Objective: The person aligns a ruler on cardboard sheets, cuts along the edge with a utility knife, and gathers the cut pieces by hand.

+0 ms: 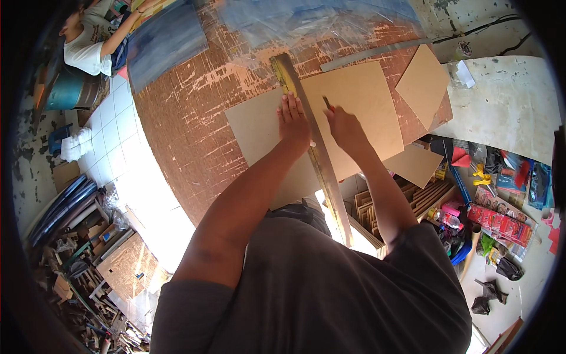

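Observation:
A large tan board sheet (365,100) lies on a scarred brown worktable (183,118). A long wooden straightedge (318,159) runs across the sheet toward my body. My left hand (293,123) presses flat on the straightedge, fingers spread. My right hand (345,127) sits just right of the straightedge, closed around a thin pencil-like tool (326,102) whose tip touches the sheet beside the straightedge.
A smaller tan square (423,85) and another offcut (415,165) lie to the right. Clear plastic film (318,17) and a blue panel (165,41) cover the far table. A person (88,41) sits far left. Wood frames (424,197) and clutter fill the floor.

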`<state>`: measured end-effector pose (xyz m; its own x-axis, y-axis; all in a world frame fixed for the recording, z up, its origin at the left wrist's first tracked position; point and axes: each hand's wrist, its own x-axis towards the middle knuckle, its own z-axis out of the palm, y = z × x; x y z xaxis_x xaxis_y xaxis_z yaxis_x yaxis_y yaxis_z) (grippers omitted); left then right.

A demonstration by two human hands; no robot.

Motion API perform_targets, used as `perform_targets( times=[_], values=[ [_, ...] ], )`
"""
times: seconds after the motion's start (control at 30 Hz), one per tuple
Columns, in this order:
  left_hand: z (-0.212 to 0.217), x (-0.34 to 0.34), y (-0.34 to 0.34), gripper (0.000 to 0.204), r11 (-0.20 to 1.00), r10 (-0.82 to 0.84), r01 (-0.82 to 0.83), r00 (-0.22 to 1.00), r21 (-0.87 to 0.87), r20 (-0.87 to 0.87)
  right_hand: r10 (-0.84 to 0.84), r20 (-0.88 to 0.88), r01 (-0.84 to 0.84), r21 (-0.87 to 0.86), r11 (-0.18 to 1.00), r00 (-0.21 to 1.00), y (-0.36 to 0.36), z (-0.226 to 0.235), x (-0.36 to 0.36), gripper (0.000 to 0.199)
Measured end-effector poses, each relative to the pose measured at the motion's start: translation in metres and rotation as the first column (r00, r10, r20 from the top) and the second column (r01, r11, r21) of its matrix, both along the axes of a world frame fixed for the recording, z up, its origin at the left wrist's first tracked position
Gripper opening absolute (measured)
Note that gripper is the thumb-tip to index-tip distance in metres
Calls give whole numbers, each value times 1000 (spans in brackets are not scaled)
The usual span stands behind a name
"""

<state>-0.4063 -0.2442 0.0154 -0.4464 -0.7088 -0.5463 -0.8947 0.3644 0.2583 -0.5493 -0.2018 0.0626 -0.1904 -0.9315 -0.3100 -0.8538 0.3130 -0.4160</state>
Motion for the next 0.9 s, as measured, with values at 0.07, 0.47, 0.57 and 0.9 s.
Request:
perform_targets(
  times=[0.07, 0.47, 0.57, 0.9],
  values=[
    [-2, 0, -1, 131, 1000, -4, 4, 1000, -10, -3, 16, -48, -18, -39, 999, 999, -42, -27, 7, 42],
    [-1, 5, 3, 132, 997, -31, 32, 999, -71, 18, 78, 76, -95, 246, 965, 994, -92, -30, 28, 46],
    [-4, 6, 3, 132, 997, -20, 22, 999, -75, 33, 164, 58, -173, 209, 962, 985, -88, -23, 33, 45],
    [4, 1, 3, 98, 999, -24, 27, 998, -35, 59, 36, 68, -50, 221, 974, 997, 47, -31, 11, 42]
  ],
)
